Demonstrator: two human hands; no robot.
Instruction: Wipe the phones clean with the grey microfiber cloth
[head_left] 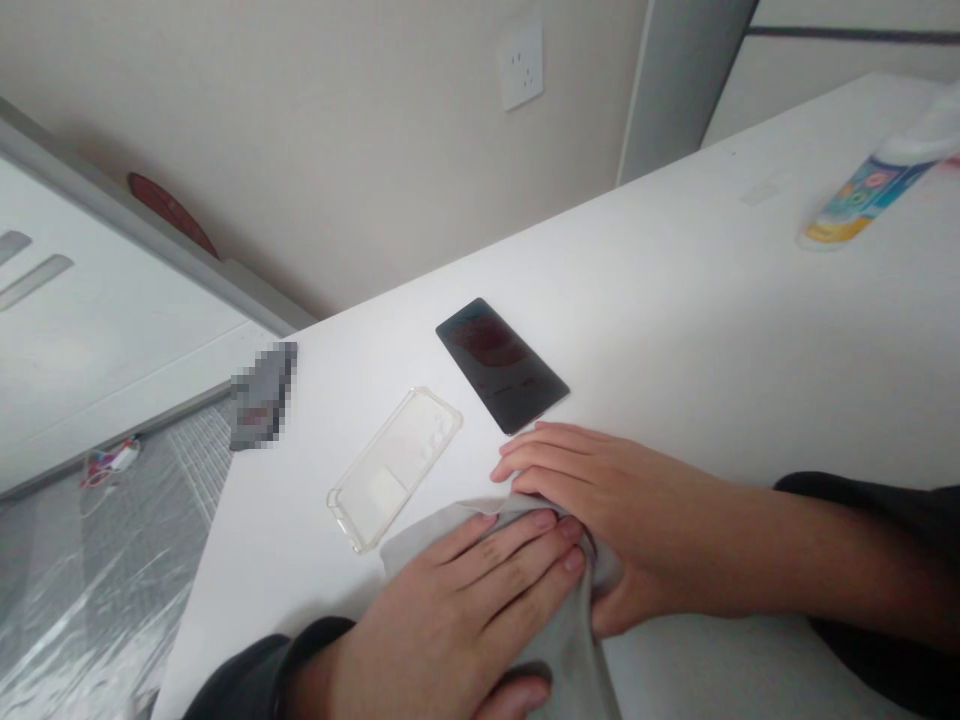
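Note:
A grey cloth (559, 630) lies bunched on the near part of the white table, under both my hands. My left hand (465, 600) rests flat on top of it, fingers stretched out together toward the right hand. Around the cloth's right edge, my right hand (600, 510) is closed, with its thumb low and its fingers over the far side. Just beyond the right fingertips lies a dark smartphone (504, 365), screen up. A clear phone case (401, 460) is left of the phone, apart from both hands. Part of the cloth is hidden beneath my hands.
The white table (675, 330) meets a wall with a socket (520, 65). At the far right lies a spray bottle (870, 200) with a colourful label. A blurred-out dark item (262, 395) sits at the left table edge. Plastic sheeting (127, 560) covers the floor on the left.

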